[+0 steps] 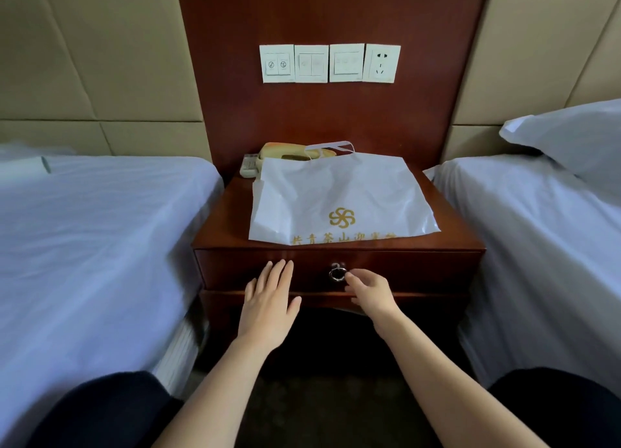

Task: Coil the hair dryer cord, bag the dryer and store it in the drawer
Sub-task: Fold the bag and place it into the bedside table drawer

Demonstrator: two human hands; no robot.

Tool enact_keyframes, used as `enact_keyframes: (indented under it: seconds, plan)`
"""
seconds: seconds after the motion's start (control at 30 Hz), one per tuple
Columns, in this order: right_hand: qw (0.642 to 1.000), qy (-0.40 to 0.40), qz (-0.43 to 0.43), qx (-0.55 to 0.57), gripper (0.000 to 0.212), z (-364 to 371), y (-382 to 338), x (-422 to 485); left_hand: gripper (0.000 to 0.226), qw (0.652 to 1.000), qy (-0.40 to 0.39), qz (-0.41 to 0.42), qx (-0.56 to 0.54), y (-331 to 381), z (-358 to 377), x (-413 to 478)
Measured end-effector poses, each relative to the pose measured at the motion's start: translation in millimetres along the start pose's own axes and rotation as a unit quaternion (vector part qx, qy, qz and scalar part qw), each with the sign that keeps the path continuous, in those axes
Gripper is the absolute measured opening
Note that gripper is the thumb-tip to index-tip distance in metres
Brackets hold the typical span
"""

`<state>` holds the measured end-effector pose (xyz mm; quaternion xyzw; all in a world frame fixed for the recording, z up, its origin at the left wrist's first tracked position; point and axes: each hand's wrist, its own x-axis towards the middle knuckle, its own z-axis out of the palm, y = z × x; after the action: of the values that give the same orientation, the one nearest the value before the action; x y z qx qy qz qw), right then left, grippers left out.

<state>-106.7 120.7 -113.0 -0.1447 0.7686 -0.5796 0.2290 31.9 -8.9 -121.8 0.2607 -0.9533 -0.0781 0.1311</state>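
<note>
A: Knees in dark cloth sit lowest. Hands?
B: Left hand flat, fingers spread, grasping nothing, against the glossy wood drawer; right hand pinches beside its metal ring.
A: Beyond?
B: Crinkled white bag lies on top, hiding a phone.

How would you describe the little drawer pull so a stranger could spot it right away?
Find the dark wooden nightstand between the two beds. On its drawer front, below the white bag, hangs a small silver ring pull. It is the only shiny metal there, at the right hand's fingertips.
</note>
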Motion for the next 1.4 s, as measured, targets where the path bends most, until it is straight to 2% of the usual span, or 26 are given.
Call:
enact_keyframes:
  seconds: [0.13,0.23,0.4,0.7,0.77,0.87,0.97,1.03,1.1,1.2,1.4]
  plan:
    - [0.998,0.014,0.034,0.054,0.019,19,-2,10,0.068,0.999,0.035,0.021,0.034,-6,5,4]
    - [0.997,0.014,0.035,0.068,0.029,27,-2,12,0.071,0.997,0.066,0.013,0.04,-9,10,8]
    - [0.995,-0.028,0.051,0.077,0.032,18,-8,11,0.069,0.994,0.105,-0.004,0.031,-7,6,11]
    - [0.996,-0.066,0.037,-0.044,0.038,4,-3,-16,0.057,0.993,0.094,0.008,0.065,-1,-6,2]
    - [0.988,-0.067,0.002,-0.136,0.037,-3,-7,-29,0.056,0.995,0.081,0.008,0.057,3,-13,-6]
    - [0.945,-0.039,-0.104,-0.308,0.029,-23,-21,-53,0.055,0.999,0.045,0.012,0.025,8,-25,-17]
    - [0.897,0.055,-0.261,-0.352,0.018,-46,-39,-82,0.043,1.0,0.011,0.015,-0.02,8,-40,-31]
    - [0.859,0.078,-0.331,-0.382,0.014,-61,-39,-92,0.039,0.999,-0.005,0.009,-0.053,11,-49,-45]
    - [0.848,0.029,-0.305,-0.432,0.02,-71,-29,-97,0.037,0.996,-0.027,0.007,-0.087,16,-55,-61]
    - [0.858,-0.057,-0.198,-0.47,0.035,-81,-15,-115,0.038,0.99,-0.057,-0.002,-0.125,23,-62,-87]
    - [0.854,-0.052,-0.192,-0.48,0.04,-91,3,-142,0.04,0.978,-0.092,-0.019,-0.184,23,-72,-128]
